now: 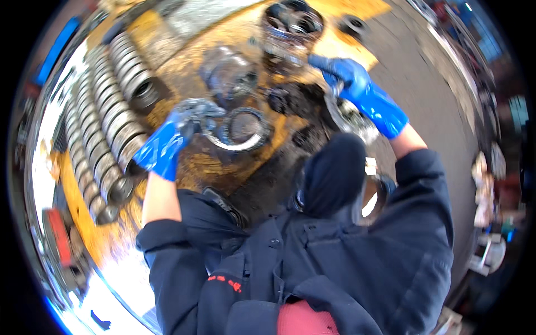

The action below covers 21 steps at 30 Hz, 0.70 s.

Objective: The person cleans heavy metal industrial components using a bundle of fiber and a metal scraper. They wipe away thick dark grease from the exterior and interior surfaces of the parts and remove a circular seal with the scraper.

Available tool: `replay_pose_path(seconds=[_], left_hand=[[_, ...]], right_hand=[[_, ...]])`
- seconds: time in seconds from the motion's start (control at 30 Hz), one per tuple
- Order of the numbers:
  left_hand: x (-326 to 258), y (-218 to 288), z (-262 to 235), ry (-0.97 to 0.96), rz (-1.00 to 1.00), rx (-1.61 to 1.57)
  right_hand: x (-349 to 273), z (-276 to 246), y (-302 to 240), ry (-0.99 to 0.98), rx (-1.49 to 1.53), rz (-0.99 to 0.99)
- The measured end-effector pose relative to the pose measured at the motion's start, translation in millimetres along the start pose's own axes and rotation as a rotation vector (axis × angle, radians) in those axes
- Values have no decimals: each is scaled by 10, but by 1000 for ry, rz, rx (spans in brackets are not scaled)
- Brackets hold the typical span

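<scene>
My left hand (192, 121), in a blue glove smeared with dark grease, has its fingers closed at the left side of a metal ring (241, 146) with a bright rim. Higher and to the right is my right hand (350, 81), gloved in blue as well. Its fingers are bent together, and a small shiny bit shows under them; what it is I cannot make out. Just below that hand lies a shiny, clear or metallic piece (357, 123), partly hidden. A round can (291, 54) with dark, oily ring-shaped parts inside stands beside the right fingertips.
Several rows of metal rings (114, 106) lie end to end on the left of the yellow, grease-stained board (215, 167). A blurred greasy cylindrical part (228, 72) stands in the middle. Black greasy lumps (293, 99) lie near my knee. A dark ring (353, 25) sits at the far right.
</scene>
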<state>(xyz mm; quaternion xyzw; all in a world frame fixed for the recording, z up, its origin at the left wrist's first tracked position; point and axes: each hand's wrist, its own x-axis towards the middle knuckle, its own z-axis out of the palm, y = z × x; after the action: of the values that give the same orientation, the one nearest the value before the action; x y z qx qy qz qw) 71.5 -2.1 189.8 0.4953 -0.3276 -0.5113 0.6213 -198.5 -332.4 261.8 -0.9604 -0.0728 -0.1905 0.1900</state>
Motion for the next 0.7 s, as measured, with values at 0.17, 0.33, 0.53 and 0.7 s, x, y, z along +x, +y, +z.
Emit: replay_pose_path(seconds=[0.17, 0.33, 0.53, 0.7], left_hand=[[71, -221, -421, 284, 91, 93], [278, -312, -295, 430, 100, 251], [160, -380, -694, 478, 164, 297], [211, -286, -373, 528, 169, 312]], right_hand=[[-1251, 257, 451, 423, 614, 988], [-2939, 767, 895, 1186, 1286, 1724], [-2954, 1644, 868, 1661, 1842, 1646], [-3535, 2143, 811, 1455, 1552, 1493]])
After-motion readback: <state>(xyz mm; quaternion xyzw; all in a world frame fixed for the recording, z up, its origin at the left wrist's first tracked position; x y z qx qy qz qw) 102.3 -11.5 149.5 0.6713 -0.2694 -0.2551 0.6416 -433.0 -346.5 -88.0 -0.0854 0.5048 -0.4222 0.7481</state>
